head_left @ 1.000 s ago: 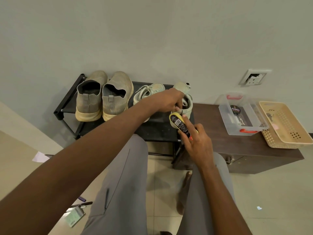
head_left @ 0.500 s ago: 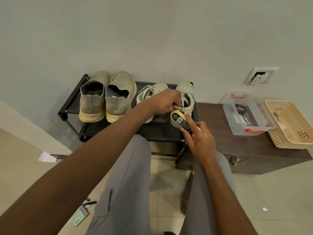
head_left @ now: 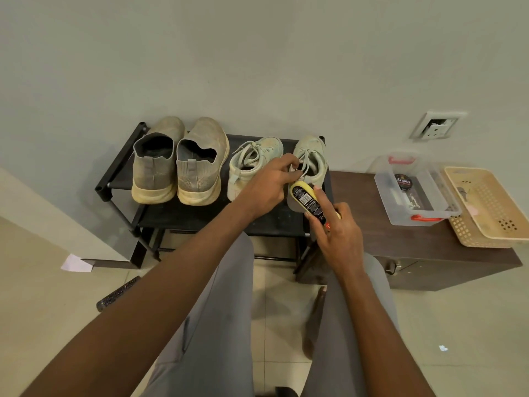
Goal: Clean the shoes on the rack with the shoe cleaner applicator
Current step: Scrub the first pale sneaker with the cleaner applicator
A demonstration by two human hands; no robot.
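A black shoe rack [head_left: 120, 179] stands against the wall. On it sit two grey-beige slip-on shoes [head_left: 180, 164] at the left and two pale green lace-up sneakers, one in the middle [head_left: 252, 156] and one at the right end [head_left: 312, 153]. My left hand [head_left: 269, 187] pinches the collar and laces of the right sneaker. My right hand [head_left: 337, 233] grips the shoe cleaner applicator [head_left: 307, 200], a yellow bottle with a black label. Its far end lies against the heel of the right sneaker.
A dark wooden cabinet [head_left: 400, 253] stands right of the rack. It bears a clear plastic box [head_left: 412, 193] holding a polish tin, and a beige basket [head_left: 492, 207]. A wall socket [head_left: 436, 126] is above. A paper scrap [head_left: 76, 263] and a dark object [head_left: 117, 293] lie on the floor.
The view has shifted slightly. My left hand keeps its hold on the right sneaker, and my right hand with the applicator stays at the sneaker's heel.
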